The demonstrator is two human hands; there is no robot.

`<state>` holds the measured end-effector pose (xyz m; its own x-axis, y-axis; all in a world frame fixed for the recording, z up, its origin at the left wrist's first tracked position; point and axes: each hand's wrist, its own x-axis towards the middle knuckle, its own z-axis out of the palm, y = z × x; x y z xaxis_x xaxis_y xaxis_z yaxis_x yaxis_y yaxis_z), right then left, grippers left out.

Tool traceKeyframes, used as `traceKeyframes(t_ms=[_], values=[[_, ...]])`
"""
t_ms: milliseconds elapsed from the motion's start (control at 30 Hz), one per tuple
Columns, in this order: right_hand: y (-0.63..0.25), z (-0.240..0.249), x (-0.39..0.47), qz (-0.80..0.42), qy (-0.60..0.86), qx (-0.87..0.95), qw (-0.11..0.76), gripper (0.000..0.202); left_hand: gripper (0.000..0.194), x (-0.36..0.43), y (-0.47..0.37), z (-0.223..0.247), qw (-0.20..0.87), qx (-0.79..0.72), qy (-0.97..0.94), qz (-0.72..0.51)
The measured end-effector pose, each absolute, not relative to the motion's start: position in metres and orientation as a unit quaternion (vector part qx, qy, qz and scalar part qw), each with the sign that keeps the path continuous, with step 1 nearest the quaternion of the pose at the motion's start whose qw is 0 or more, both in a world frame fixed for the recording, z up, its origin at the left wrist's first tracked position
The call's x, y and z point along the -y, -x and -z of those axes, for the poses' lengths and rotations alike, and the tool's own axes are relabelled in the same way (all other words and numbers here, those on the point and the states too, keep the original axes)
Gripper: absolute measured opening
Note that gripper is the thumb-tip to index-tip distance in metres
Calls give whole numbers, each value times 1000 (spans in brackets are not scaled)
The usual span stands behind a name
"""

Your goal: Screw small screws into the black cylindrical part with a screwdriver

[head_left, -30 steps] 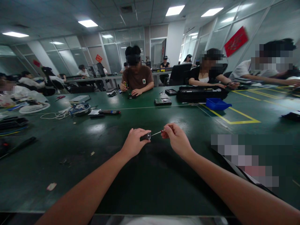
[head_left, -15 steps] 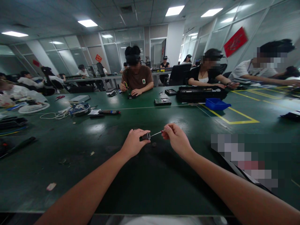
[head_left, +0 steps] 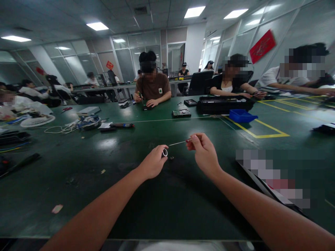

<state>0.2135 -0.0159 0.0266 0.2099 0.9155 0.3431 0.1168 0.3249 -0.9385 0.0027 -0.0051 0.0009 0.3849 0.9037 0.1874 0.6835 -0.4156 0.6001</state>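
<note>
1. Head view, risk: if the right hand [head_left: 205, 152] slips, the screwdriver [head_left: 178, 143] could jab the left hand [head_left: 154, 163]; a nudge could lose the dark piece [head_left: 171, 158], too small to identify, on the table [head_left: 162, 209].
2. Head view, grip: the left curls closed around a black tube [head_left: 164, 153], rim exposed; the right pinches the screwdriver's reddish handle, tip apart from the tube.

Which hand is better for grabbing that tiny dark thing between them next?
Probably the left hand: its fingertips are nearer the tiny dark thing than the right hand is. Neither is free, though: the left holds a dark tube, the right a thin metal tool.
</note>
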Motion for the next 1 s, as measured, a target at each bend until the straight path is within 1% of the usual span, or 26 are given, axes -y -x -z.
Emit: traceKeyframes(t_ms=[100, 267, 467, 567, 733, 867, 1000], values=[[-214, -27, 16, -323, 477, 540, 614, 22, 41, 8, -7, 1, 182, -511, -813, -210], [-213, -27, 17, -322, 473, 552, 607, 20, 28, 8, -12, 3, 86, -497, -851, -145], [-210, -29, 19, -326, 470, 559, 600, 19, 35, 8, -16, 4, 27, -477, -871, -114], [-210, -29, 19, -325, 472, 563, 595, 20, 33, 8, -19, 2, 28, -466, -878, -107], [-210, -29, 19, -326, 470, 567, 593, 21, 27, 9, -23, 2, 57, -466, -873, -130], [-210, -26, 17, -327, 464, 567, 597, 21, 27, 9, -24, 2, 67, -460, -875, -139], [-211, -24, 15, -326, 456, 564, 607, 22, 27, 8, -19, 0, 111, -463, -860, -182]])
